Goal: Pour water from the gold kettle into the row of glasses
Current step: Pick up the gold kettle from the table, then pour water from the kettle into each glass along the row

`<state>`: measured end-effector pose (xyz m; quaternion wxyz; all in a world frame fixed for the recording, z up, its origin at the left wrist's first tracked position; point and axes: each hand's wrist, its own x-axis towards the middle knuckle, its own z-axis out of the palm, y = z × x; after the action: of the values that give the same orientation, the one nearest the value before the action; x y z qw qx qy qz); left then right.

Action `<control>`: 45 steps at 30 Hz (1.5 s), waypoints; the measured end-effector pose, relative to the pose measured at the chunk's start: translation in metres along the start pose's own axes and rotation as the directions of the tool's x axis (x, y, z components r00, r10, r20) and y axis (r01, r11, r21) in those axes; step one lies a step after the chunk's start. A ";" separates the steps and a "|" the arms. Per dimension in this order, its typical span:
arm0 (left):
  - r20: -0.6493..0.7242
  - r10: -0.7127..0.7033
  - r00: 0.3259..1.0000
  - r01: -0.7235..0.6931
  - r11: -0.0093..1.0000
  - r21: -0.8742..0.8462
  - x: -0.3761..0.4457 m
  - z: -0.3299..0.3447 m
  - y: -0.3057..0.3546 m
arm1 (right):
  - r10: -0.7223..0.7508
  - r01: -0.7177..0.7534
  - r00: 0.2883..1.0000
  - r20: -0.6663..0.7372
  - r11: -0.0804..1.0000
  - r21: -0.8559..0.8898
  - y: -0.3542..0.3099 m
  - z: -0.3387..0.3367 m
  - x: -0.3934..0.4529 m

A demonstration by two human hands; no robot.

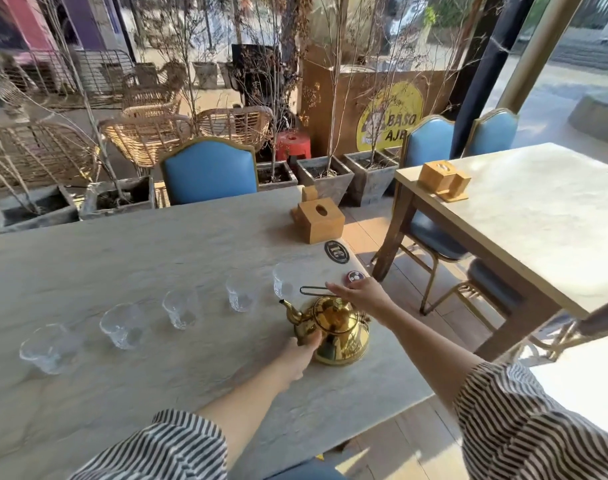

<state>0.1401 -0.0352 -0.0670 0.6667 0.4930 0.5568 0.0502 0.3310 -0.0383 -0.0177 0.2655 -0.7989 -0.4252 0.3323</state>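
A shiny gold kettle (340, 332) stands on the grey marble table (129, 258), its spout pointing left and its thin wire handle raised above the lid. My left hand (300, 355) rests against the kettle's lower left side, under the spout. My right hand (359, 292) hovers over the handle with fingers spread, touching or just above it. Several clear empty glasses run in a row from the near left (47, 348), through the middle (179, 308), to the far right (283, 282) just behind the kettle.
A wooden tissue box (318, 220) and two round stickers (337, 251) sit near the table's right edge. Blue chairs (209, 171) stand behind the table. A second table (538, 216) with another wooden box stands to the right across a gap.
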 end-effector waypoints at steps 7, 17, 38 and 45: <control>-0.096 -0.160 0.982 0.123 0.943 -0.310 0.019 0.015 0.018 | -0.057 0.049 0.994 0.095 0.995 0.085 -0.002 -0.002 0.009; -0.334 -0.055 0.941 -0.005 0.984 -0.176 0.042 0.033 0.025 | -0.031 0.051 0.998 -0.052 0.895 0.444 0.003 0.001 0.010; 0.023 0.017 1.000 -0.005 0.888 -0.459 0.056 0.018 0.092 | -0.142 0.141 0.990 -0.007 0.987 -0.078 -0.100 -0.029 0.055; 0.108 -0.040 0.993 0.087 0.873 -0.480 0.046 0.020 0.099 | -0.092 0.096 0.995 0.029 0.978 -0.183 -0.115 -0.030 0.061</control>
<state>0.2211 0.0319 -0.0302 0.7956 0.2938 0.5103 0.1424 0.3209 0.0665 0.0637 0.2017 -0.7956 -0.4941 0.2868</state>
